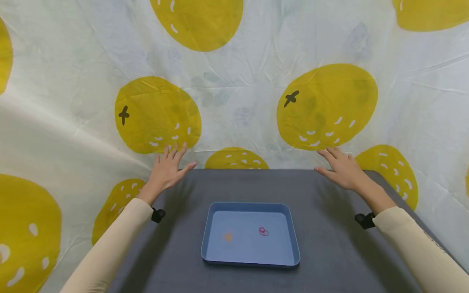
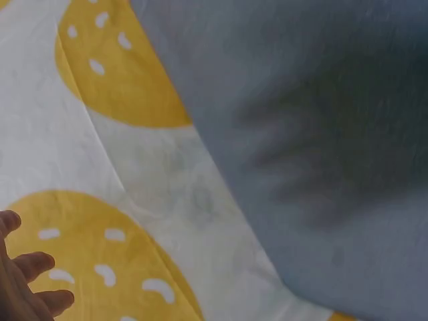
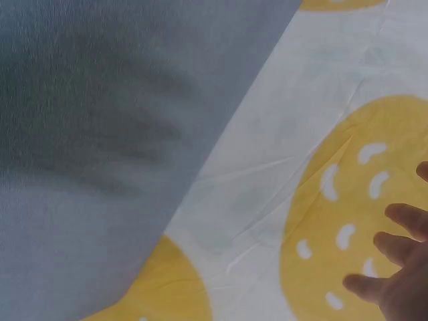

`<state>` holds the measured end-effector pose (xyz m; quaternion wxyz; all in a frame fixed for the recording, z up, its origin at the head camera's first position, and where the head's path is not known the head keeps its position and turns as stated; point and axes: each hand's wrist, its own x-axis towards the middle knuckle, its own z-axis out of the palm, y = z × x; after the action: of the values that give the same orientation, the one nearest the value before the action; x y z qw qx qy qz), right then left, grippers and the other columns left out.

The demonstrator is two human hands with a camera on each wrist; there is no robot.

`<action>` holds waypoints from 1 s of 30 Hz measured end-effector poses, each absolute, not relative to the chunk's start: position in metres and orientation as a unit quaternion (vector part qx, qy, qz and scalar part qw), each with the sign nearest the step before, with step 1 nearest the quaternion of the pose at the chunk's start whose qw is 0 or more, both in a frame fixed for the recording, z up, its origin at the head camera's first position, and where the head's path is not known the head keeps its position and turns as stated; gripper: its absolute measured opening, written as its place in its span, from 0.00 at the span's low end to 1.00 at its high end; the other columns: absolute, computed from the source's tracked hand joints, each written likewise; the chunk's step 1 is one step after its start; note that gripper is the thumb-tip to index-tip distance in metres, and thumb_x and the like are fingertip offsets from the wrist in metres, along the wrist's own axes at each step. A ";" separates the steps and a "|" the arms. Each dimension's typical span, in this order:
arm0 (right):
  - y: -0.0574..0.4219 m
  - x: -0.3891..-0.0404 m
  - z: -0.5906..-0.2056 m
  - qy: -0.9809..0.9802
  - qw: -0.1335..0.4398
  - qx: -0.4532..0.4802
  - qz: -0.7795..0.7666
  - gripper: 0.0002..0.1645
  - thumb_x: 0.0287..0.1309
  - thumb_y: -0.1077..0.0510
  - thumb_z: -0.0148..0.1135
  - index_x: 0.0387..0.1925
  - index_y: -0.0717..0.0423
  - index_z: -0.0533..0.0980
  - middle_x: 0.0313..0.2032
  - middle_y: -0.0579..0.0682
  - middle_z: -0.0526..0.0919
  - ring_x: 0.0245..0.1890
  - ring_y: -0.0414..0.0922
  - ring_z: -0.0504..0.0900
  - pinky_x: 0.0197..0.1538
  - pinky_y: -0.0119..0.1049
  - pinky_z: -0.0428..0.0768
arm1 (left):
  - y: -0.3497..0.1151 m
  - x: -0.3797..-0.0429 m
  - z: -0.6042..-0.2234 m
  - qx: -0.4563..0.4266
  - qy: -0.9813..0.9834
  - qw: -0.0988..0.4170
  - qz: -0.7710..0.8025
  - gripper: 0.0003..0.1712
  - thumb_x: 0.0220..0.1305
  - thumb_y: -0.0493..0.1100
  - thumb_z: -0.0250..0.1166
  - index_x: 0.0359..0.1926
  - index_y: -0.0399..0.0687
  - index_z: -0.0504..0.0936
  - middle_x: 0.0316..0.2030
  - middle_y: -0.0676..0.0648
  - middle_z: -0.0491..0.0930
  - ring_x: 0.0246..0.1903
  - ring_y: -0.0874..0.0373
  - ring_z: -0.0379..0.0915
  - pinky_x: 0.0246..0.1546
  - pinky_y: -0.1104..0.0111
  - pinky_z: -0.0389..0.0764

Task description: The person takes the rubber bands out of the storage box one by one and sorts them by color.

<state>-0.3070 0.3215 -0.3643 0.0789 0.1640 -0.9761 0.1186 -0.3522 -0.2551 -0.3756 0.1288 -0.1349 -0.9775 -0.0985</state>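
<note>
My left hand (image 1: 167, 171) is raised over the far left part of the table, its fingers spread and nothing in them. On the other side my right hand (image 1: 342, 169) hovers in the same way, fingers extended and holding nothing. Between and nearer than the hands, a shallow blue tray (image 1: 250, 262) lies on the table. Inside it are a small pinkish-red looped band (image 1: 263, 231) at the right and a faint orange small item (image 1: 229, 237) at the left. Fingertips of each hand show at the lower outer edge of its own wrist view.
The dark grey table (image 1: 253, 185) ends at a white curtain (image 1: 238, 110) printed with big yellow fruit, which hangs behind it and along the sides. Both hands cast shadows on the tabletop. A black strap device sits at each wrist.
</note>
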 end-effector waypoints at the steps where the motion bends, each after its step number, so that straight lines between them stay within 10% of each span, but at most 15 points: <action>1: 0.319 -0.304 -0.366 -0.974 0.085 0.172 0.117 0.45 0.74 0.38 0.56 0.78 0.61 0.58 0.76 0.75 0.55 0.75 0.76 0.51 0.69 0.81 0.47 | -0.254 -0.349 -0.379 -0.136 -0.977 0.131 -0.103 0.52 0.69 0.80 0.45 0.84 0.63 0.46 0.82 0.37 0.47 0.81 0.31 0.34 0.73 0.27 0.39; 18: 0.258 -0.260 -0.391 -0.953 0.117 0.234 0.155 0.36 0.73 0.44 0.62 0.73 0.55 0.67 0.61 0.59 0.76 0.52 0.55 0.84 0.48 0.55 0.83 | -0.231 -0.296 -0.442 -0.137 -0.933 0.116 -0.312 0.35 0.80 0.66 0.45 0.82 0.65 0.57 0.73 0.39 0.70 0.70 0.35 0.67 0.67 0.34 0.64; 24: 0.230 -0.254 -0.403 -0.944 0.093 0.257 0.183 0.34 0.70 0.47 0.65 0.72 0.53 0.70 0.56 0.53 0.81 0.45 0.46 0.85 0.44 0.45 0.84 | -0.217 -0.284 -0.462 -0.138 -0.913 0.091 -0.372 0.30 0.82 0.61 0.47 0.77 0.58 0.69 0.64 0.42 0.80 0.50 0.44 0.85 0.54 0.47 0.80; 30: 0.203 -0.249 -0.413 -0.932 0.056 0.285 0.218 0.30 0.70 0.49 0.66 0.69 0.51 0.73 0.53 0.50 0.83 0.43 0.42 0.86 0.45 0.40 0.85 | -0.204 -0.276 -0.477 -0.131 -0.891 0.021 -0.435 0.29 0.79 0.63 0.51 0.72 0.61 0.74 0.58 0.43 0.84 0.25 0.50 0.82 0.29 0.64 0.81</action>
<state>-0.2488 0.2030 -0.4129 0.0559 0.2848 -0.9317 0.2182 -0.2756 -0.2040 -0.4774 0.0214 -0.1307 -0.8908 -0.4346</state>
